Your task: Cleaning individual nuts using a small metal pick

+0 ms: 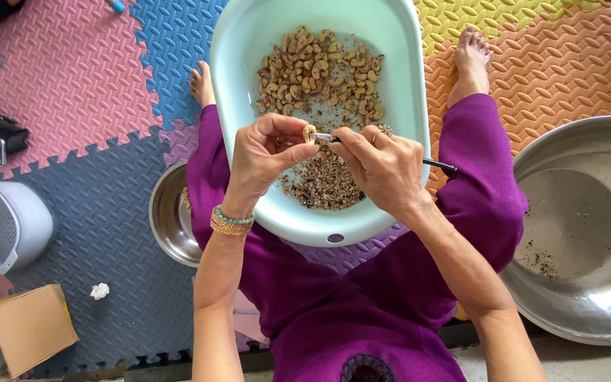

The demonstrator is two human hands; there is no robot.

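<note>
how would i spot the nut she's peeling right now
Find the pale green tub on the purple lap. Just above its heap of husk scraps, the left hand pinches one cashew against a small knife. Unlike the browner nuts piled beyond, it is pale and held up.

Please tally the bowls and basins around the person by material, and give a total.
Pale green plastic basin on the lap: 1
Steel bowls, small by the left knee and large on the right: 2
White plastic container: 1
Total: 4

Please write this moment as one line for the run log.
left hand: holds cashew nut | right hand: scrapes it with small knife | below: pale green basin of nuts, peelings
</note>
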